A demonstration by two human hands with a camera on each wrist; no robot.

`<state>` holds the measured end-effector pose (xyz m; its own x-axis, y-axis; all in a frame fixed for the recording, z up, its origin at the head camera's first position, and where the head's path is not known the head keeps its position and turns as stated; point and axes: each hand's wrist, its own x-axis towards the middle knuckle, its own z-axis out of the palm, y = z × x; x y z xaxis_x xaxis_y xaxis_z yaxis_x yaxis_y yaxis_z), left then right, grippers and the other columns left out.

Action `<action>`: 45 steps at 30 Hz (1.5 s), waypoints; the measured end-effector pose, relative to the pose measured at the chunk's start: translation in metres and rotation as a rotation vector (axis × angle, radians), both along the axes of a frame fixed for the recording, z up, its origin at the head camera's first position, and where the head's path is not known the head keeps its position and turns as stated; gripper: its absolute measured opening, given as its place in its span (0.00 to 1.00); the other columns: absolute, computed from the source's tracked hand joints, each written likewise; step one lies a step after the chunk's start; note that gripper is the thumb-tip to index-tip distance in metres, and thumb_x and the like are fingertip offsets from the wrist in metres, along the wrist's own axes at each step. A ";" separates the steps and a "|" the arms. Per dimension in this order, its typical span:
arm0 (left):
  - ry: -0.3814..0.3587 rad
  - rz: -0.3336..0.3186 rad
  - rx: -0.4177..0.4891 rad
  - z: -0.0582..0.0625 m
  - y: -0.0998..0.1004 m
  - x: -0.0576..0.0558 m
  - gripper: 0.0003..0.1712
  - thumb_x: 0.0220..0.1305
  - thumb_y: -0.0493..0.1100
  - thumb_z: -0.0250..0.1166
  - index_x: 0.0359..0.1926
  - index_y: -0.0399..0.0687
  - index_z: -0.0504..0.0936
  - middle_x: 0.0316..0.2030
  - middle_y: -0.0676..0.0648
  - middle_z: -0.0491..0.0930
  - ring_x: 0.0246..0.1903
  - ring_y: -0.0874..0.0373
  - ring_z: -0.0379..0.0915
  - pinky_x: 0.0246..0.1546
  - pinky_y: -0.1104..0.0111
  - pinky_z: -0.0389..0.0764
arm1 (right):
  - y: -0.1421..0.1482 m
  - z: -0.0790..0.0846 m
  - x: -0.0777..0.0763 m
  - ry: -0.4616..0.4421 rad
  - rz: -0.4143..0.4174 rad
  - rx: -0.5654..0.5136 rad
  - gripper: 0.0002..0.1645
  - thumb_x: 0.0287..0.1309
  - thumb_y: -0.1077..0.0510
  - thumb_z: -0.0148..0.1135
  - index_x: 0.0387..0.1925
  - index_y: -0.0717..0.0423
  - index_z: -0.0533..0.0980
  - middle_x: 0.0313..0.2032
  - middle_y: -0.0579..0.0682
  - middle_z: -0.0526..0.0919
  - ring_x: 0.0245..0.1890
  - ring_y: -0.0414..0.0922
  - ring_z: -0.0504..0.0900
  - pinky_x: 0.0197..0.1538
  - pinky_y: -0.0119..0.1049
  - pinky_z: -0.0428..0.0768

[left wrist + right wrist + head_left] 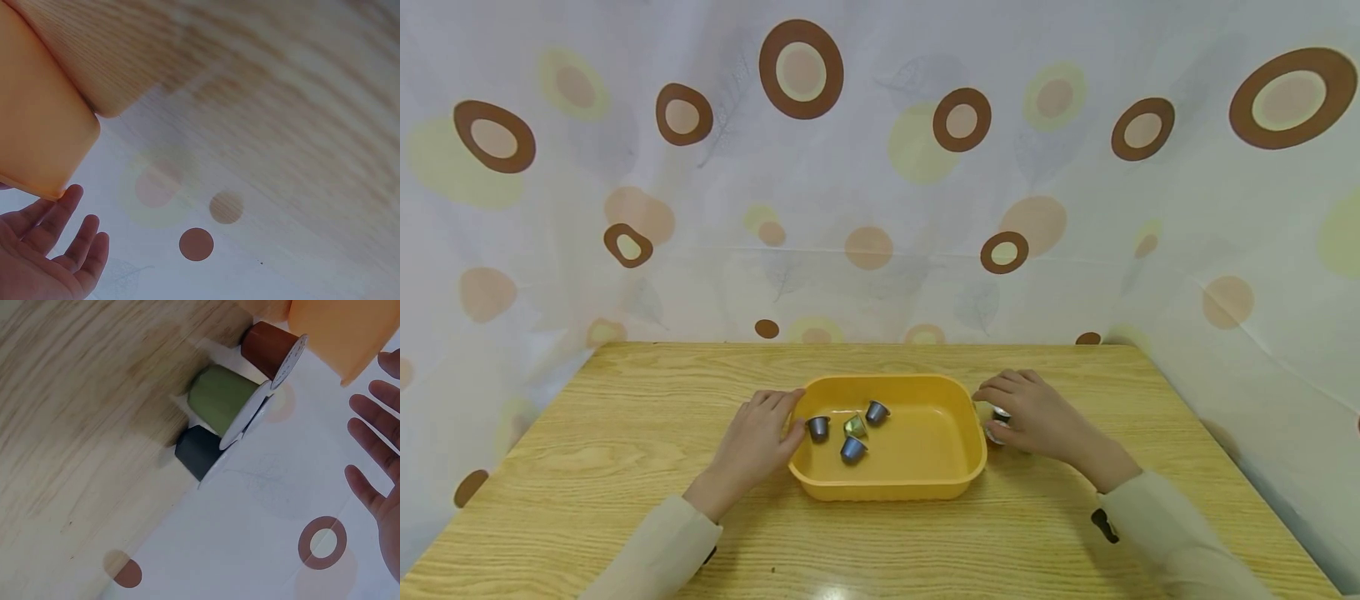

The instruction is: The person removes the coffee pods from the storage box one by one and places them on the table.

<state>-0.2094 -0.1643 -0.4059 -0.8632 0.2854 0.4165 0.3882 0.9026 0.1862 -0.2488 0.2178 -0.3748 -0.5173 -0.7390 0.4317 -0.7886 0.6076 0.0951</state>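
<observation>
A yellow plastic basin stands on the table. Inside its left half lie several coffee capsules: a dark grey one, a green-gold one, a blue one and another grey one. My left hand rests on the basin's left rim with relaxed fingers. Beside the right rim, my right hand hovers over more capsules and partly hides them. The right wrist view shows a brown capsule, a green capsule and a dark capsule, lids up, apart from the loosely spread fingers.
The wood-grain table extends on both sides of the basin and in front of it. A pale curtain with round brown, yellow and peach spots hangs behind the table and along its sides.
</observation>
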 end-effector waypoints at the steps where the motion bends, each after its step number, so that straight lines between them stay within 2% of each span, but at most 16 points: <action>1: -0.001 0.001 0.000 0.000 0.000 0.000 0.24 0.61 0.47 0.55 0.57 0.46 0.73 0.48 0.48 0.79 0.50 0.51 0.71 0.47 0.57 0.73 | -0.002 0.000 0.000 0.003 0.010 -0.003 0.17 0.47 0.53 0.66 0.41 0.52 0.79 0.41 0.47 0.81 0.45 0.47 0.77 0.47 0.48 0.74; 13: -0.013 0.004 -0.001 0.000 0.001 -0.001 0.24 0.61 0.47 0.55 0.58 0.46 0.73 0.48 0.48 0.79 0.50 0.51 0.70 0.47 0.57 0.73 | -0.024 0.001 -0.004 0.026 0.061 0.035 0.17 0.46 0.53 0.66 0.41 0.53 0.78 0.41 0.47 0.81 0.44 0.47 0.77 0.49 0.46 0.73; 23: -0.007 -0.004 0.006 0.000 0.001 -0.002 0.24 0.61 0.47 0.55 0.58 0.46 0.73 0.48 0.48 0.79 0.50 0.51 0.70 0.47 0.57 0.73 | -0.044 0.002 -0.004 -0.012 0.108 0.089 0.18 0.49 0.53 0.64 0.44 0.54 0.77 0.42 0.47 0.80 0.44 0.46 0.76 0.50 0.45 0.72; 30: -0.007 0.000 0.006 0.001 0.001 -0.001 0.24 0.61 0.47 0.55 0.58 0.46 0.73 0.48 0.48 0.79 0.50 0.51 0.70 0.47 0.57 0.73 | -0.059 -0.003 -0.002 -0.009 0.107 0.147 0.19 0.52 0.51 0.62 0.45 0.52 0.77 0.43 0.46 0.80 0.44 0.45 0.76 0.48 0.43 0.72; 36: 0.000 -0.002 0.005 0.001 0.002 0.000 0.23 0.61 0.46 0.56 0.57 0.46 0.73 0.47 0.48 0.79 0.49 0.50 0.70 0.47 0.56 0.73 | -0.072 -0.008 -0.001 0.028 0.136 0.152 0.18 0.51 0.49 0.63 0.44 0.51 0.77 0.41 0.45 0.80 0.44 0.44 0.77 0.49 0.42 0.73; 45: 0.001 -0.001 -0.001 0.000 0.001 0.000 0.23 0.61 0.47 0.56 0.57 0.46 0.73 0.48 0.48 0.79 0.49 0.51 0.71 0.47 0.57 0.73 | -0.090 -0.010 0.002 0.022 0.140 0.179 0.20 0.53 0.47 0.61 0.46 0.50 0.76 0.43 0.44 0.80 0.45 0.43 0.77 0.52 0.42 0.72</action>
<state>-0.2097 -0.1635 -0.4062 -0.8622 0.2868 0.4175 0.3897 0.9021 0.1852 -0.2473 0.1283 -0.3849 -0.3965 -0.8687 0.2971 -0.8606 0.4644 0.2093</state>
